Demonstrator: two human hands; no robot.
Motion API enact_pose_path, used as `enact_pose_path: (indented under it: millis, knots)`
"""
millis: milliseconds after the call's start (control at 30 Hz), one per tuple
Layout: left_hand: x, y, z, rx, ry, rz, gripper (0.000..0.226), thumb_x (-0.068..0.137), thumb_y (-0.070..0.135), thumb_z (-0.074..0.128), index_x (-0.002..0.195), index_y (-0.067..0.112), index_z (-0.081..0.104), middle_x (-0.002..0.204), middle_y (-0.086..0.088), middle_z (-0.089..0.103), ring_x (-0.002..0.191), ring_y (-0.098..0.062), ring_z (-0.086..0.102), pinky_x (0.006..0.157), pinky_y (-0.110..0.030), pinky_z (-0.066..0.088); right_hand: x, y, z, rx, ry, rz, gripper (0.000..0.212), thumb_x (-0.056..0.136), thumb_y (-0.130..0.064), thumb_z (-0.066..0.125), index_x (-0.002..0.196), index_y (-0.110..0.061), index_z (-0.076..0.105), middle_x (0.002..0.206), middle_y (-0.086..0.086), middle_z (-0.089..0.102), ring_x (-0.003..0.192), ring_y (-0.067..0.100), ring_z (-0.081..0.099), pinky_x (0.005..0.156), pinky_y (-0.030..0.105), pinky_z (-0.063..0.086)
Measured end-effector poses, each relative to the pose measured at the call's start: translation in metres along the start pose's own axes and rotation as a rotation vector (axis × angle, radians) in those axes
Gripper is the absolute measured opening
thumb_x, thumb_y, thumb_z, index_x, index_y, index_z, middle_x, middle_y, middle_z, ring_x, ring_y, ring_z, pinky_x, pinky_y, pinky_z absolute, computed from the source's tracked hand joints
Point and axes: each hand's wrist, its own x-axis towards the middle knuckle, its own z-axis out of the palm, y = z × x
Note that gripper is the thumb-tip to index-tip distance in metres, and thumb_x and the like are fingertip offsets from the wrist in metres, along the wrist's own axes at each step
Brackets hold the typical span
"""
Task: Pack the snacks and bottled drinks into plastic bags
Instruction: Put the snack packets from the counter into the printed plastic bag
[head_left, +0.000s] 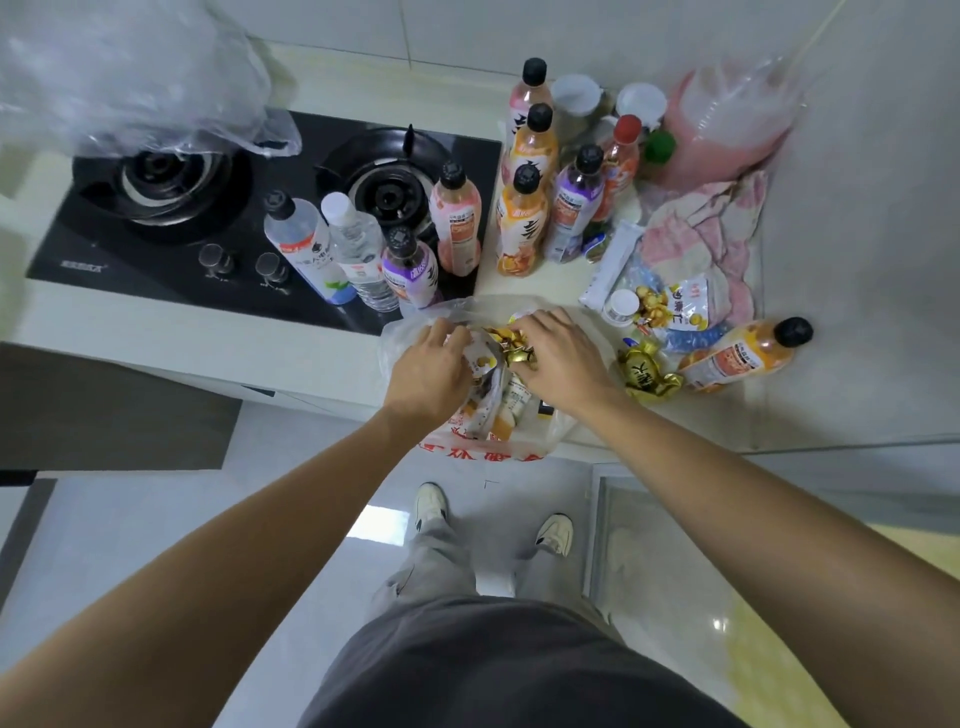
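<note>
The person wears a dark grey top (519, 675), grey trousers (436, 561) and white shoes (555, 534).

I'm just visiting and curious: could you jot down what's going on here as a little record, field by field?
place: kitchen counter beside a gas stove
activity: packing snacks into a plastic bag at the counter edge
left hand: at the bag's mouth, fingers curled on its contents
right hand: over gold-wrapped candies in the bag
still unpacked: standing bottles, one orange bottle lying down, gold ingot candy, snack packet
also present: pink cloth, clear bag over the stove
</note>
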Motion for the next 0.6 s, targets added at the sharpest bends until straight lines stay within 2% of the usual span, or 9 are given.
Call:
enact_pose_path:
  millis: [100,200,300,400,500,600]
  knots:
    - [-0.001,0.002,-0.004,0.005,0.037,0.057,0.029,0.094,0.023,0.055,0.121,0.012,0.056,0.125,-0.01,0.055,0.108,-0.031,0.053,0.081,-0.044,0.054,-0.007,0.005,-0.006,-0.007,0.071,-0.024,0.043,0.088,-0.03,0.074,0.126,-0.014,0.061,0.124,0.002,0.062,0.12,0.024,0.052,0.098,0.041,0.049]
    - [0.005,0.012,-0.006,-0.022,0.082,0.132,0.031,0.097,0.035,0.043,0.113,0.012,0.057,0.114,-0.009,0.057,0.102,-0.029,0.052,0.077,-0.042,0.051,-0.017,0.012,-0.013,0.012,0.161,-0.027,0.036,0.09,-0.027,0.07,0.124,-0.014,0.062,0.12,0.001,0.061,0.115,0.022,0.052,0.097,0.036,0.047]
    - [0.016,0.022,-0.005,0.004,0.112,0.164,0.02,0.097,0.027,0.053,0.111,0.013,0.056,0.11,-0.007,0.056,0.101,-0.028,0.051,0.077,-0.045,0.05,-0.03,0.024,-0.019,0.03,0.198,0.032,0.036,0.092,-0.026,0.065,0.125,-0.012,0.061,0.121,0.002,0.06,0.116,0.023,0.053,0.097,0.037,0.048]
    - [0.026,0.039,-0.003,0.012,0.134,0.197,0.02,0.092,0.019,0.057,0.111,0.012,0.055,0.109,-0.007,0.053,0.101,-0.028,0.048,0.079,-0.045,0.049,-0.046,0.04,-0.024,0.024,0.243,0.109,0.032,0.091,-0.022,0.062,0.122,-0.01,0.061,0.121,0.005,0.06,0.116,0.025,0.054,0.097,0.038,0.047]
    - [0.037,0.06,-0.004,0.026,0.144,0.236,0.02,0.093,0.02,0.057,0.111,0.011,0.055,0.107,-0.008,0.052,0.097,-0.028,0.046,0.077,-0.043,0.046,-0.061,0.059,-0.026,-0.037,0.271,0.19,0.033,0.089,-0.021,0.062,0.12,-0.009,0.062,0.12,0.007,0.061,0.116,0.028,0.054,0.097,0.036,0.04]
    - [0.05,0.08,-0.003,-0.003,0.139,0.277,0.022,0.093,0.021,0.055,0.113,0.011,0.055,0.107,-0.009,0.053,0.098,-0.031,0.05,0.076,-0.044,0.046,-0.073,0.075,-0.024,-0.029,0.24,0.266,0.036,0.091,-0.022,0.059,0.123,-0.008,0.058,0.124,0.009,0.058,0.118,0.03,0.053,0.1,0.045,0.046]
